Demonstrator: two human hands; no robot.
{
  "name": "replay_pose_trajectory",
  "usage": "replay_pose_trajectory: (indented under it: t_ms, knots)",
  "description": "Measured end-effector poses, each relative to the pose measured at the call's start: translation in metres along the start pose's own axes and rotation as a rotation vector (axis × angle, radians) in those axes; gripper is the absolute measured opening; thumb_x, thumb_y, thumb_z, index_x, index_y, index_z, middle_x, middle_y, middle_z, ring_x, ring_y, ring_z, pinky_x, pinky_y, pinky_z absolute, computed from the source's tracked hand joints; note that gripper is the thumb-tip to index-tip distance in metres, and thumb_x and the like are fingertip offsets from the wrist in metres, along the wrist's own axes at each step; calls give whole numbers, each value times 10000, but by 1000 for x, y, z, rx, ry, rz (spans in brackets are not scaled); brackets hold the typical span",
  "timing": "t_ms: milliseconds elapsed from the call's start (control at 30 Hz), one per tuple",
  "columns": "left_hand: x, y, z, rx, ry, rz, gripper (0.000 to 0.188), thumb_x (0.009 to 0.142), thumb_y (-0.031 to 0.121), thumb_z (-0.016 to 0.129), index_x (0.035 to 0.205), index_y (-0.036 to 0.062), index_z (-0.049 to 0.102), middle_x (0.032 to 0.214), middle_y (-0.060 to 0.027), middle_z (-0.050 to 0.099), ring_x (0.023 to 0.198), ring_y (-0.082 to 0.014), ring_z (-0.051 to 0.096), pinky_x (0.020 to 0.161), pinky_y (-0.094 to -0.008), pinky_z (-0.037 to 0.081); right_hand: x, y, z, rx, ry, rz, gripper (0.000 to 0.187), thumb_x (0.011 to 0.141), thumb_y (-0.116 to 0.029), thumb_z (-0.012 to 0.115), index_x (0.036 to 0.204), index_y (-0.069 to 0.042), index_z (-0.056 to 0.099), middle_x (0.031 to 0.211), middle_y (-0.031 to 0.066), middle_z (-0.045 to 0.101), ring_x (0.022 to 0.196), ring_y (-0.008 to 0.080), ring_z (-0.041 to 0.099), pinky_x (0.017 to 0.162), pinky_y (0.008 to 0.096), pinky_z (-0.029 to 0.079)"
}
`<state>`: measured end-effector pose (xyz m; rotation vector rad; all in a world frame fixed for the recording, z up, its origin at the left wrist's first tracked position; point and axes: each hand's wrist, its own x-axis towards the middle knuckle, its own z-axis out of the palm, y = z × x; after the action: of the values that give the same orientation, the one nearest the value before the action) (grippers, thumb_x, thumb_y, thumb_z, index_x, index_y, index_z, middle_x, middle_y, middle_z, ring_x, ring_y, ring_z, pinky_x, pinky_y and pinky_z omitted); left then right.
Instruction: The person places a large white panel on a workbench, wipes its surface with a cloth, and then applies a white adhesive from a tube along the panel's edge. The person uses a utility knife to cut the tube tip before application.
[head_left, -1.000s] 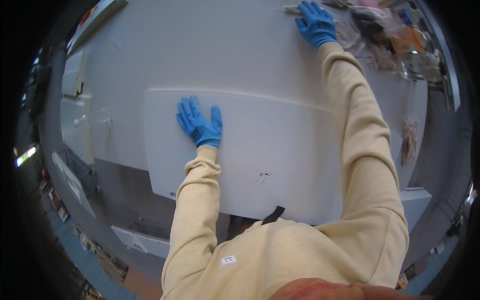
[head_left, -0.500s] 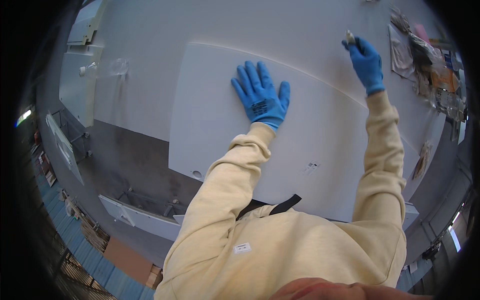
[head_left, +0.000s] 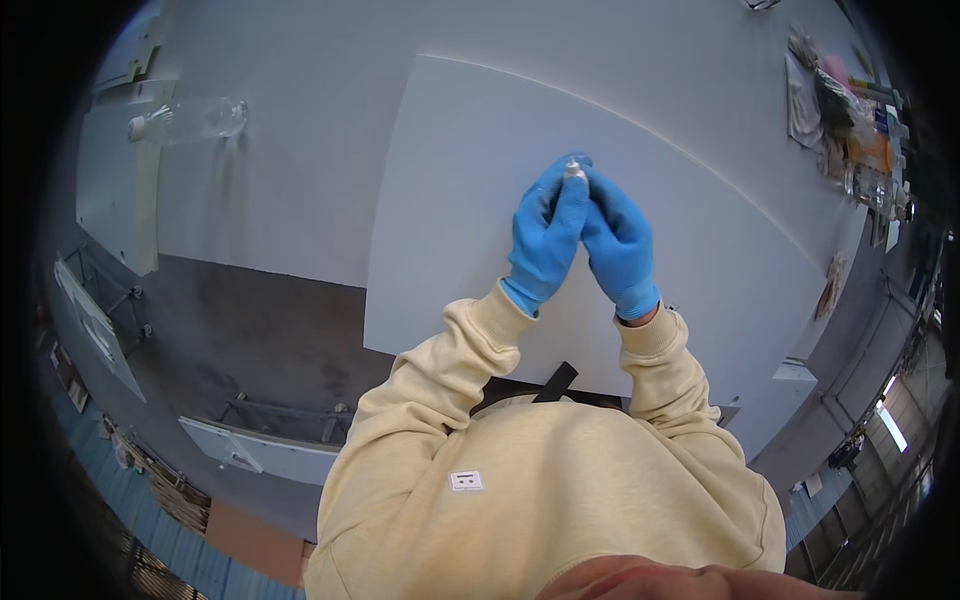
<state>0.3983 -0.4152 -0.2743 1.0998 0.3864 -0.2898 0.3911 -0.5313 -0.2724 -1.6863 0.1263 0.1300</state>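
Observation:
Both blue-gloved hands are together above the far half of a large white flat panel (head_left: pixel 450 190). Between the fingertips sits a small white piece with a narrow tip (head_left: pixel 574 170), possibly a little bottle or tube; the fingers cover most of it. My left hand (head_left: pixel 543 238) is closed, its thumb pressed along the near side of the piece. My right hand (head_left: pixel 620 240) is closed against it from the right, fingers curled around it and partly hidden behind the left thumb.
The panel rests on a wide pale table (head_left: pixel 310 190). A clear plastic bottle (head_left: pixel 195 121) lies on its side at the left. Cloths (head_left: pixel 805 105), plastic wrap and other clutter are heaped at the far right. A folded brownish cloth (head_left: pixel 831 287) lies by the right edge.
My left hand has lifted off the panel and closed. My right hand has come inward from the far right with the small white piece, and both hands now meet at it.

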Motion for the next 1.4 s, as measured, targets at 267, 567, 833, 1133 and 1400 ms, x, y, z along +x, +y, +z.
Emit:
replay_pose_trajectory:
  t_ms: [267, 567, 833, 1133, 1400]
  knots:
    - [6, 8, -45, 271, 65, 223, 317, 1054, 234, 625, 1289, 29, 681, 1183, -99, 739, 922, -151, 712, 761, -271, 598, 29, -42, -1, -517, -256, -227, 271, 975, -95, 676, 1223, 15, 679, 898, 149, 748, 755, 213, 730, 709, 311, 574]
    - [13, 57, -47, 535, -336, 188, 224, 1027, 117, 606, 1182, -7, 709, 888, -107, 776, 664, -142, 701, 601, -248, 567, 48, -42, -5, 105, -242, 123, 230, 982, -229, 720, 923, -9, 755, 707, 75, 711, 593, 119, 654, 538, 258, 535]
    - [34, 84, -54, 44, -531, -479, 271, 1004, 199, 647, 1118, -38, 709, 850, -174, 761, 578, -149, 687, 507, -220, 538, 60, -36, -18, 173, -401, -111, 199, 993, -147, 687, 849, -18, 735, 672, 94, 694, 550, 130, 620, 486, 281, 497]
    - [52, 84, -72, -32, -627, -589, 326, 954, 253, 687, 1057, -55, 716, 826, -187, 742, 553, -181, 665, 494, -249, 527, 81, -49, -21, -208, -481, -636, 93, 911, -135, 746, 885, -50, 719, 666, 90, 629, 538, 225, 594, 560, 351, 496]
    - [58, 79, -49, 1066, -422, 634, 375, 901, 1, 721, 1274, -7, 692, 986, -122, 766, 738, -208, 707, 651, -320, 540, 86, -47, -27, -176, -361, 101, 243, 940, -243, 652, 945, -40, 785, 848, 147, 740, 726, 228, 694, 692, 352, 563]
